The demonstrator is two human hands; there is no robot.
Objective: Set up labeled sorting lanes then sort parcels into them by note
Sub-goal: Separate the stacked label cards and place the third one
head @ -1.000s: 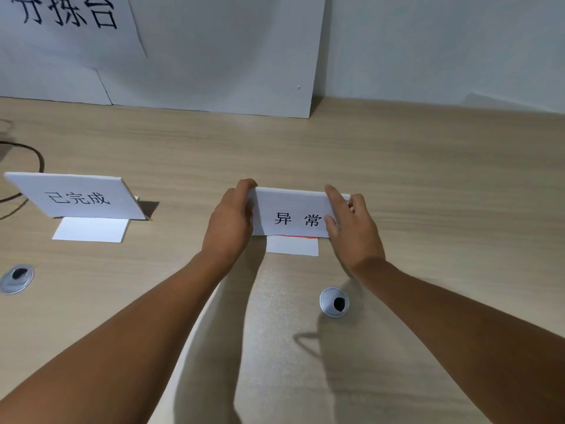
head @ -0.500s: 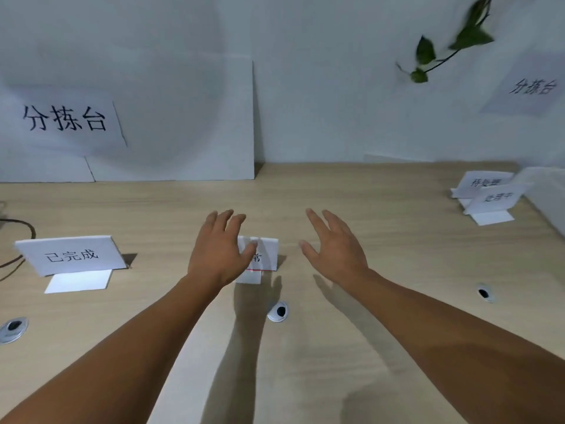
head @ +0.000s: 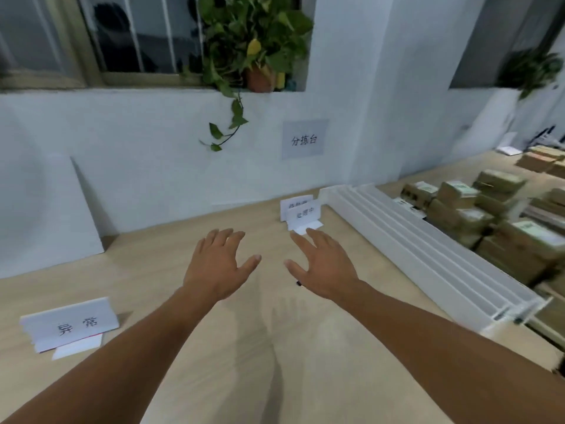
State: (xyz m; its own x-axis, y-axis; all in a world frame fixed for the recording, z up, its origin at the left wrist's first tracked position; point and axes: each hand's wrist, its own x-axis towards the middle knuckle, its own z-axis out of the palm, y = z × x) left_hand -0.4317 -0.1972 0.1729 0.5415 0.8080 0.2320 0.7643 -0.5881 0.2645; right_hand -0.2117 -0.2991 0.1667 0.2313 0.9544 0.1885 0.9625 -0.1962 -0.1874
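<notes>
Fingers (head: 317,240) spread over table (head: 159,270); label cards (head: 302,213) ahead, dividers (head: 412,240) beside parcels (head: 458,209).

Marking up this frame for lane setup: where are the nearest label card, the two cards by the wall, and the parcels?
nearest label card (head: 72,324), head view, its printed face.
two cards by the wall (head: 304,213), head view, front card's face.
parcels (head: 457,194), head view, top of one box.

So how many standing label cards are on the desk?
3. The 异常 card stands near left; the front card and the rear card it partly covers stand far centre, beyond the right hand. Others may be out of frame.
</notes>
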